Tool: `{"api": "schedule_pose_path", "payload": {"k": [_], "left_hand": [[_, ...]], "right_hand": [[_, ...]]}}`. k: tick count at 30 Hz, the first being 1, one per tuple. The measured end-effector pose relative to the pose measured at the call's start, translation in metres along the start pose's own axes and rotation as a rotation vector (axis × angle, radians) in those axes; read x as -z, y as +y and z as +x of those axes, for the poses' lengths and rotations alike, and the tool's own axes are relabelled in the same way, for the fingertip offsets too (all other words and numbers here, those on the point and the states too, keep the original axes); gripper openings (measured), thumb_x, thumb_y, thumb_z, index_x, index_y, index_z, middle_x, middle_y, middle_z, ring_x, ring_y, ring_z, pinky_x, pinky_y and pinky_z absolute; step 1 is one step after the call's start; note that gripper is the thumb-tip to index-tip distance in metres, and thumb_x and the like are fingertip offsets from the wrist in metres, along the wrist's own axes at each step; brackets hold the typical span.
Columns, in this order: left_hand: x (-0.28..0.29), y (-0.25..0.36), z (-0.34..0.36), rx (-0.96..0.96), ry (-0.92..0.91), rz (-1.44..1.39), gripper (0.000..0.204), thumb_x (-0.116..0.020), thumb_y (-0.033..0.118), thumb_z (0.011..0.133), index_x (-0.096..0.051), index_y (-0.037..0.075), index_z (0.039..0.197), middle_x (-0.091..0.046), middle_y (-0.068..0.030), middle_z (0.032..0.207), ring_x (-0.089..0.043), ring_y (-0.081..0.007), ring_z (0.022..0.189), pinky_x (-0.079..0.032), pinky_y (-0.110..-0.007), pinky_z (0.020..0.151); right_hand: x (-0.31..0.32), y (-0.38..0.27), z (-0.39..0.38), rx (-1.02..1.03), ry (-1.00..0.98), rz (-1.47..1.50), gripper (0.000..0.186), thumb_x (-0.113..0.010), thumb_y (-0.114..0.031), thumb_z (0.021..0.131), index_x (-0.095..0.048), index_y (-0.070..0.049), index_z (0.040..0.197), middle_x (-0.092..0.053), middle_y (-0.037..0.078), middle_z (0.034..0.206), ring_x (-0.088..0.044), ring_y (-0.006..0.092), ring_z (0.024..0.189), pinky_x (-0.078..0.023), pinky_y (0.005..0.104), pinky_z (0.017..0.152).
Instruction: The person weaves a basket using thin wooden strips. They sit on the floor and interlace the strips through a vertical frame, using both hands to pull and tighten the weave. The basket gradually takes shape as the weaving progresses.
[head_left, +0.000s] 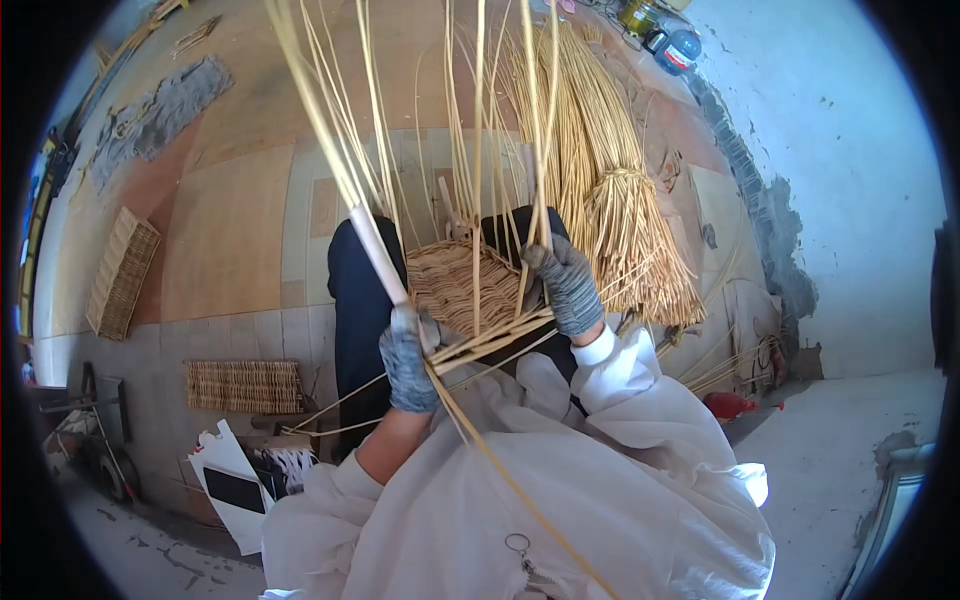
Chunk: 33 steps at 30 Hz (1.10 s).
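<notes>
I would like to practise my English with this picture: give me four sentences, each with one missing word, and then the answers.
1. The left hand and the right hand both wear grey ____.
2. The ____ hand is at the lower end of the thick pale stick.
3. The big tied bundle lies on the floor to the person's ____.
4. The person's loose top is ____ in colour.

Missing words: gloves; left; right; white.
</notes>
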<state>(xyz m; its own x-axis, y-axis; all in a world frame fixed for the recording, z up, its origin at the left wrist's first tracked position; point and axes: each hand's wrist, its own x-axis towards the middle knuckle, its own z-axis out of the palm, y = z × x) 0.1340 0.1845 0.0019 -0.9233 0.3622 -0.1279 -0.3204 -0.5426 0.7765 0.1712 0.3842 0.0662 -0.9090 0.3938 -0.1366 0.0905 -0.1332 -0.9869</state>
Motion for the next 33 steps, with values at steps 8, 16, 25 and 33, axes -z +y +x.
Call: {"api": "schedule_pose_path", "payload": {"k": [8,16,25,33], "left_hand": [[0.023,0.025,0.015,-0.026,-0.155,0.188,0.04,-0.046,0.038,0.094,-0.056,0.002,0.108,-0.061,-0.0067,0.096,-0.057,-0.0146,0.089,-0.045,-0.03,0.086],[0.047,0.042,0.019,-0.24,-0.683,1.066,0.035,-0.054,0.03,0.089,-0.056,0.003,0.111,-0.057,-0.0138,0.109,-0.055,-0.0276,0.105,-0.042,-0.036,0.094],[0.072,0.001,0.036,-0.076,-0.734,0.671,0.048,-0.061,0.03,0.086,-0.05,0.002,0.123,-0.059,-0.013,0.113,-0.055,-0.022,0.106,-0.044,-0.035,0.09],[0.057,0.009,0.02,-0.107,-0.457,0.549,0.028,-0.057,0.026,0.09,-0.06,0.002,0.104,-0.065,-0.0083,0.089,-0.06,-0.0153,0.082,-0.049,-0.03,0.073]], "right_hand": [[0.007,0.022,-0.011,0.094,0.231,0.025,0.042,-0.063,-0.04,0.082,-0.057,0.0,0.091,-0.054,0.005,0.062,-0.053,0.013,0.042,-0.043,0.0213,0.038],[0.024,0.029,-0.035,0.248,0.304,-0.348,0.03,-0.056,-0.015,0.088,-0.055,0.002,0.113,-0.056,0.007,0.098,-0.051,0.0152,0.09,-0.043,0.0281,0.081],[-0.07,-0.02,-0.063,0.367,-0.647,-0.718,0.034,-0.051,-0.025,0.09,-0.052,-0.015,0.123,-0.055,0.004,0.12,-0.05,0.0242,0.113,-0.044,0.0376,0.093],[-0.057,0.0,-0.036,0.436,-1.024,-0.855,0.031,-0.055,-0.019,0.087,-0.058,-0.001,0.111,-0.06,0.015,0.107,-0.06,0.028,0.095,-0.047,0.0346,0.084]]}}
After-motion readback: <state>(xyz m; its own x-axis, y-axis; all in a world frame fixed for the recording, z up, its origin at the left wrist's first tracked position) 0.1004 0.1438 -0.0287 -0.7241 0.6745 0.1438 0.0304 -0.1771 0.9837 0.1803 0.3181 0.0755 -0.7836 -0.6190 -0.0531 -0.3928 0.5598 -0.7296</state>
